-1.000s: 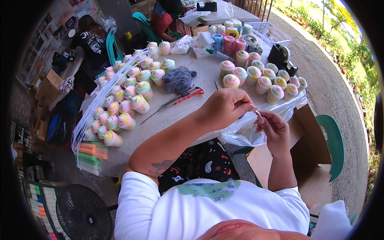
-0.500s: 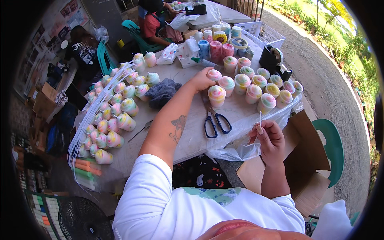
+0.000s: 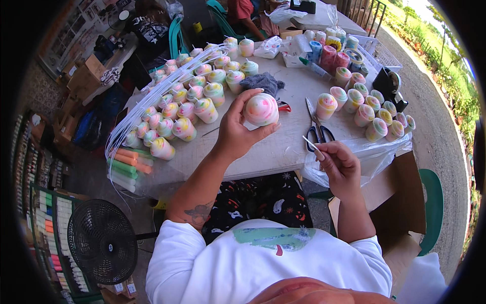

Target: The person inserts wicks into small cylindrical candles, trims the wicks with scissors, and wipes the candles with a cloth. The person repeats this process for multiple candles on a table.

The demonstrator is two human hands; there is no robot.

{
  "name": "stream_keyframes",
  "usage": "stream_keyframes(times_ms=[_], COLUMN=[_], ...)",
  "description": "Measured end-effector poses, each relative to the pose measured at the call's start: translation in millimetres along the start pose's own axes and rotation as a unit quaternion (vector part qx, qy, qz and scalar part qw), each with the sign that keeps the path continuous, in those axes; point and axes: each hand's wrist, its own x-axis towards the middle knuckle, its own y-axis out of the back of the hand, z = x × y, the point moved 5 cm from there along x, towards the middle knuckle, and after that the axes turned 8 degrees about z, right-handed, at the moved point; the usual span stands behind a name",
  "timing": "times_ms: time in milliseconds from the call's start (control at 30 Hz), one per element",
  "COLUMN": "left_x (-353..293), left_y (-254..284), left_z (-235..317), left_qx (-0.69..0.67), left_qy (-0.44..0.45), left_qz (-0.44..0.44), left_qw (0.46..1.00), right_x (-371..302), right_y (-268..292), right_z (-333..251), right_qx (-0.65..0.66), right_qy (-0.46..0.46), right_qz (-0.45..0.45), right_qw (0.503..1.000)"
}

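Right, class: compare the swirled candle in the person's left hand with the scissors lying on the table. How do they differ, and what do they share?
The candle is round, with pastel swirls; the scissors are thin, with metal blades and dark handles. The candle is lifted off the table in the left hand; the scissors lie flat on the table, touched by no hand. The candle looks bulkier; the scissors look longer and flatter. Both are in front of the person, near the right hand.

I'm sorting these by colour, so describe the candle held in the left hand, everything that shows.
The candle is a short, rounded, waxy-looking cylinder, white with pink swirls and touches of yellow and green. The left hand holds it lifted above the table, tilted so one swirled end faces the camera. The thumb presses its left side and the fingertips wrap its top and lower right. No wick can be made out, and nothing else touches it.
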Motion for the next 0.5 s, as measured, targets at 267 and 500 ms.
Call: stream_keyframes(times_ms=[267,500], left_x=[-74.1,-85.9], left_y=[77.6,77.3], left_z=[-31.5,-21.3], left_qx=[-0.232,-0.453], left_qy=[0.31,0.385], left_qz=[0.087,0.068], left_qw=[0.918,0.801], right_x=[-10.3,-15.6], right_y=[-77.4,-103.0], right_z=[-11.5,-10.4], right_qx=[0.009,-0.093], right_qy=[0.017,-0.048], right_qz=[-0.07,-0.103], right_qw=[0.997,0.989])
